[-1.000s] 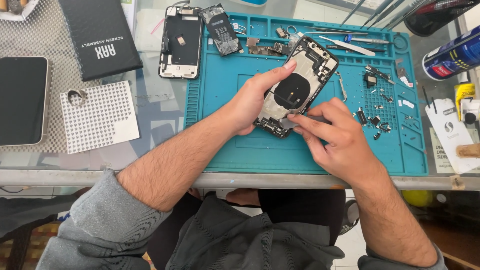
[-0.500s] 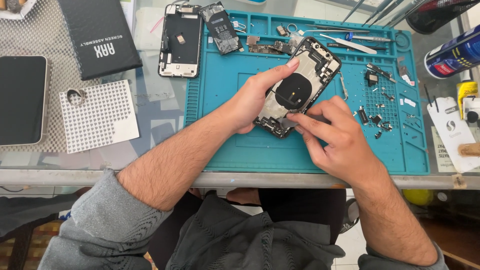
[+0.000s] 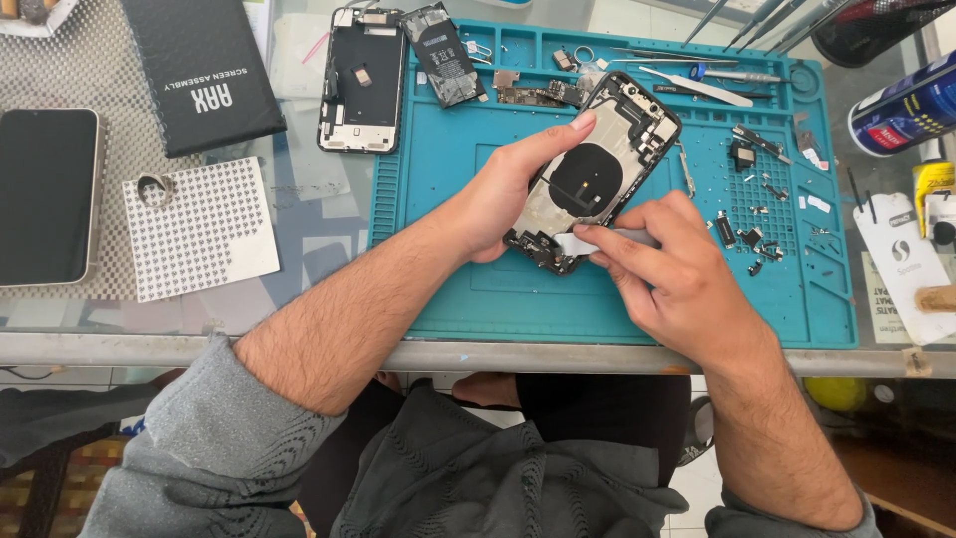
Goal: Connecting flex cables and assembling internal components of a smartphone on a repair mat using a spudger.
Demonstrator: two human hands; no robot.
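An opened phone housing [image 3: 597, 169] with a round black coil inside lies tilted on the teal repair mat [image 3: 468, 289]. My left hand [image 3: 503, 194] grips its left edge, the index finger stretched along the frame. My right hand [image 3: 667, 274] pinches a thin white strip [image 3: 573, 241] at the housing's lower end. A grey tool handle [image 3: 637, 237] shows between its fingers.
A detached screen [image 3: 362, 80] and a battery [image 3: 443, 55] lie at the mat's top left. Small screws and parts [image 3: 757, 214] are scattered on the mat's right side, tweezers [image 3: 697, 85] at the top. A dark phone [image 3: 45, 194], black box [image 3: 199, 75], spray can [image 3: 901, 110] surround it.
My right hand has shifted slightly and now holds the white strip at the housing's lower end. The left hand and housing stay about where they were.
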